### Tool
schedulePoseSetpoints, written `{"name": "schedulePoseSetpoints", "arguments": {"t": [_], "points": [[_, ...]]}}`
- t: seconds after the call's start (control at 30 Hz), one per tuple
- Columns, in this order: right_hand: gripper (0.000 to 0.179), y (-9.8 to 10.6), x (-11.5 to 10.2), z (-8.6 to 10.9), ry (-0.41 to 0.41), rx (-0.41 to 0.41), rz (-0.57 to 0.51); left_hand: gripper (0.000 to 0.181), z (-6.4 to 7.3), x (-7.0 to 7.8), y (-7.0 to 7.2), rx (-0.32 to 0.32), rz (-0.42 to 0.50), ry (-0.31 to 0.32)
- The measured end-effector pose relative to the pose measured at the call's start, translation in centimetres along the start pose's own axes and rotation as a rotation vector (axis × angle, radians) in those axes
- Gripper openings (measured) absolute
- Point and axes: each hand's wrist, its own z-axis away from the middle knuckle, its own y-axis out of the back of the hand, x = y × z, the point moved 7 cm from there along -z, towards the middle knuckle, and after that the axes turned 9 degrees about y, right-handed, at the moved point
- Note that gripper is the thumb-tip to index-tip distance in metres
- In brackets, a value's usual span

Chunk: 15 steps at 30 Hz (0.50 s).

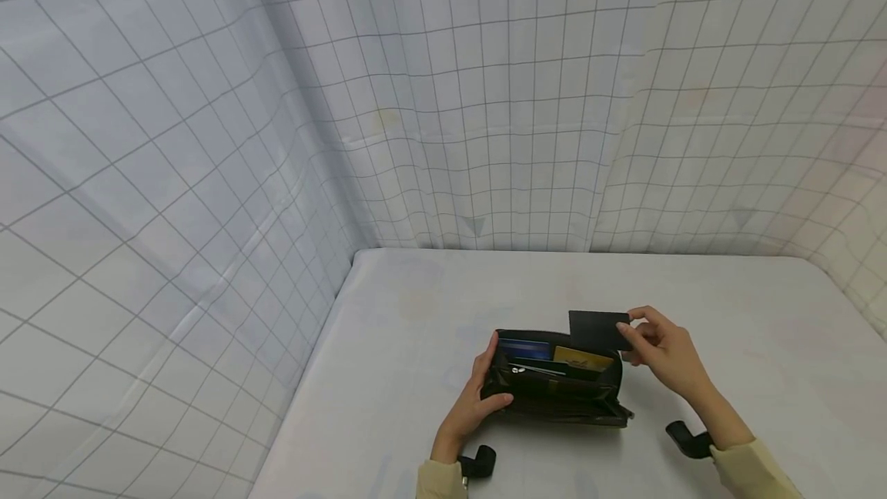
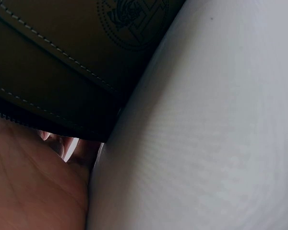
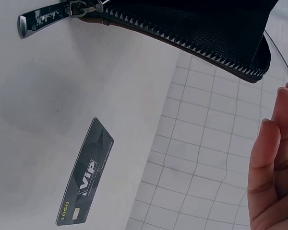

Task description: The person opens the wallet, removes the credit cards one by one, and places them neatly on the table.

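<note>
A dark zip wallet (image 1: 554, 405) stands open on the white table, with a blue card (image 1: 524, 349) and a gold card (image 1: 582, 359) in its slots. My left hand (image 1: 473, 405) grips its left end, thumb on the front side. In the left wrist view, stitching and a round emblem show on the brown wallet (image 2: 62, 72) close to the palm. My right hand (image 1: 665, 353) pinches a black card (image 1: 594, 328) by its right edge, over the wallet's back right corner. In the right wrist view the wallet's open zipper (image 3: 192, 50) hangs near the fingers (image 3: 264, 158).
A dark VIP card (image 3: 86, 175) lies on the white table (image 3: 33, 139) in the right wrist view. White gridded cloth (image 1: 478, 98) walls the back and left side of the table. Black wrist-camera mounts (image 1: 480, 462) sit at both wrists.
</note>
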Motion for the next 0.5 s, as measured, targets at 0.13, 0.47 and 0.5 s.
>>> {"name": "schedulePoseSetpoints", "arguments": {"t": [0.13, 0.47, 0.5], "points": [[0.018, 0.5, 0.3, 0.1, -0.028, 0.009, 0.000, 0.087, 0.0, 0.0, 0.0, 0.004, -0.004, -0.004], [0.022, 2.5, 2.0, 0.3, -0.156, 0.047, -0.020, 0.086, 0.0, -0.2, 0.0, -0.001, -0.013, -0.014], [0.022, 2.7, 2.3, 0.4, -0.173, 0.051, -0.031, 0.086, 0.0, -0.2, 0.0, -0.001, -0.011, -0.014]]}}
